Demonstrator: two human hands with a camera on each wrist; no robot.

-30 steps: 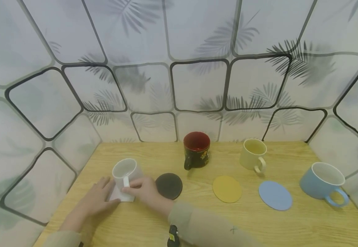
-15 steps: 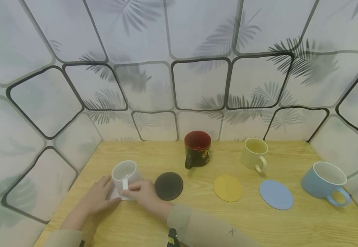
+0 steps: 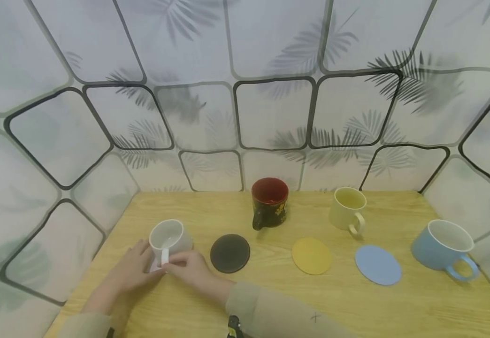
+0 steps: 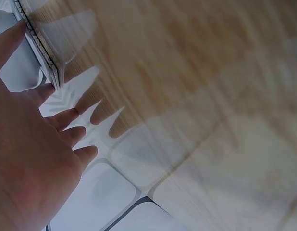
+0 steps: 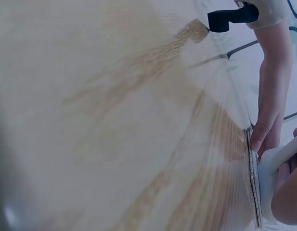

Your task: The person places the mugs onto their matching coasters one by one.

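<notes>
A white mug (image 3: 170,238) stands at the left of the table on a square white coaster (image 3: 155,265), which shows two layers at its edge in the wrist views. My right hand (image 3: 194,271) pinches the mug's handle (image 3: 165,256) between thumb and fingers. To the left, my left hand (image 3: 128,266) lies with fairly straight fingers against the coaster; its thumb and index finger touch the coaster's edge (image 4: 43,53) in the left wrist view. Part of the coaster is hidden under the mug and hands.
A round black coaster (image 3: 230,253) lies just right of my right hand. Behind it stands a dark mug (image 3: 270,206) with a red inside. Further right are a yellow coaster (image 3: 311,256), a pale yellow mug (image 3: 346,209), a blue coaster (image 3: 378,265) and a blue mug (image 3: 439,246).
The white mug has shifted slightly left, its handle swinging left along with my right hand. My left hand has stayed nearly in place.
</notes>
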